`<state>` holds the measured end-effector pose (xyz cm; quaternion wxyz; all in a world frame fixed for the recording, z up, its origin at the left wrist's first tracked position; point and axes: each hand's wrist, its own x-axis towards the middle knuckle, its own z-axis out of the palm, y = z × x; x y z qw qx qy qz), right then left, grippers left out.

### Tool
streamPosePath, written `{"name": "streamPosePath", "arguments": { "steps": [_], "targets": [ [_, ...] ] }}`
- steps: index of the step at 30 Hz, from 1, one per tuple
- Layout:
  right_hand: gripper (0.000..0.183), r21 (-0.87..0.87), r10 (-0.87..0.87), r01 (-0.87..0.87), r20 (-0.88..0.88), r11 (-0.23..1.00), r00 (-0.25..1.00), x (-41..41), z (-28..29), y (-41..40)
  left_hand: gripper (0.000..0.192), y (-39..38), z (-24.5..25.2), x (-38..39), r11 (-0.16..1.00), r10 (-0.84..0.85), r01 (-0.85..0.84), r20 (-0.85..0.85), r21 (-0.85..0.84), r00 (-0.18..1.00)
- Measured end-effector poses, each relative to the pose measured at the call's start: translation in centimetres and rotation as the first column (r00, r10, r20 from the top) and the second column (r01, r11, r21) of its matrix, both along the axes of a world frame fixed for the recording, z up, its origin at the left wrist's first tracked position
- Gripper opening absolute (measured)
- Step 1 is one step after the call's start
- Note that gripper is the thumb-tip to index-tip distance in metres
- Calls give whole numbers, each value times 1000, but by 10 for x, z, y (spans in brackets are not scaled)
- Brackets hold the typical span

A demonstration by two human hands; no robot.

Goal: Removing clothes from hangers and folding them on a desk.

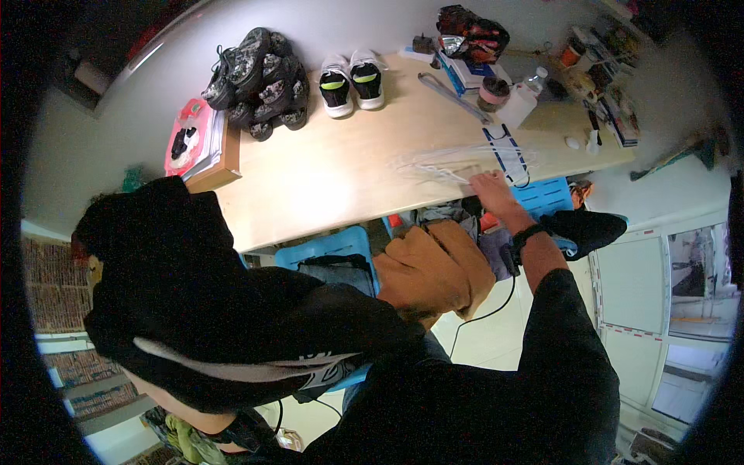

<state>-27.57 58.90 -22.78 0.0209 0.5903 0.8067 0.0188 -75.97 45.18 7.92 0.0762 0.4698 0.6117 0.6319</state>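
Note:
My right hand (493,190) is over the front edge of a pale wooden table (360,151), with a dark band on its wrist. Its fingertips pinch thin white cords (444,172), which blur across the tabletop. Right beside the hand lies a white strip with dark blue edges (507,152). My left hand is out of view. Black cloth with a grey stripe (232,290) fills the left side, and whose it is I cannot tell.
Along the wall stand a pile of black-and-grey shoes (264,81) and white-and-black sneakers (351,84). A box of papers (218,157) is at left. At right are a pink-lidded jar (494,93) and a plastic bottle (526,96). Below sit a blue basket (325,244) and brown cloth (436,267).

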Motion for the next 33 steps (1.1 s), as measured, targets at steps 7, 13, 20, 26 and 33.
{"name": "streamPosePath", "arguments": {
  "steps": [7, 13, 20, 26, 33],
  "targets": [
    [21, -138, -300, 303, 46, 943, 953, 22, -9, 27, 49, 34, -14, -23, 791, -474, 605, 715, 90, 514],
    [33, -81, -435, 450, 155, 889, 887, -8, -19, 42, 43, 52, 16, 0, 638, -435, 708, 900, 304, 6],
    [53, -171, -351, -714, -930, 679, -111, -230, 180, -6, 39, 90, 9, 12, 580, -441, 769, 897, 267, 21],
    [51, -172, -181, -175, -983, 969, -36, -281, 284, 1, 36, 123, 35, -34, 544, -564, 827, 792, 144, 233],
    [37, 1, 1, 19, -1000, 1000, 5, -287, 390, -19, 24, 106, 64, -104, 659, -619, 749, 519, -68, 590]
  ]
}}
